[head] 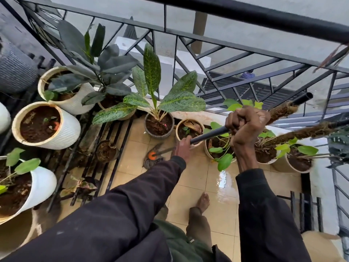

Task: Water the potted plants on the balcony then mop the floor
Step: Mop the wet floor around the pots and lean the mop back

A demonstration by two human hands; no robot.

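Evidently, floor (217,210): beige tile with a glossy wet patch (223,179) near the right-hand pots and duller tile elsewhere. Mopping was judged the step in hand, with most of the floor still to cover.
Railing (245,13): black metal behind the plants, well apart from the mop.
Rack (124,140): black bars on the left, with its edge near the mop head. Strands could have snagged there, so strokes were best run along it, not into it.
Pots (64,129): white ribbed ones sat on the rack. A dark pot (159,129) and a small cream pot (189,127) stood on the tile ahead. The cream pot was just beside the lower hand and looked easy to tip.
Mop handle (209,135): black, slanted from upper right down toward the floor, passing in front of the cream pot.
Right hand (245,125): clenched in a fist round the upper handle. It was best used as the pivot.
Left hand (182,148): wrapped round the handle lower down, where a thinner shaft began. It was best used for short, light pushes.
Foot (203,201): bare on shiny tile, a slip risk. Backing away from the pots would have kept it off mopped tile.
Mop head (151,162): grey strands under an orange collar (152,155), lying on the tile between rack and dark pot. It needed to stay flat and low under the leaves.
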